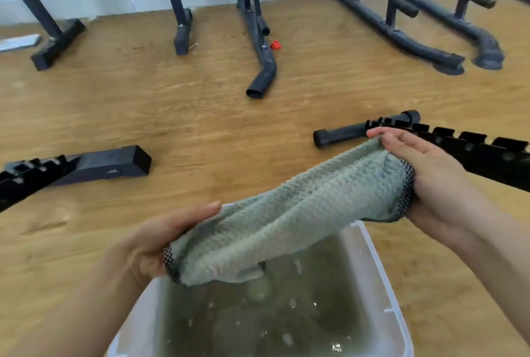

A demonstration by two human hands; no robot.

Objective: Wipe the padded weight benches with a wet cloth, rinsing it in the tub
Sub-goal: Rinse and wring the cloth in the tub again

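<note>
Head view shows your left hand [160, 245] and right hand [430, 176] each gripping one end of the grey-green cloth [289, 213], stretched just above the tub [381, 279] of cloudy water. You look mid-rinse, probably about to wring. No padded bench surface is visible, only black frames [258, 50] on the floor, so how much wiping remains can't be judged.

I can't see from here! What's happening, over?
Left hand and right hand gripping green cloth above water tub. Nothing in the way.
</note>
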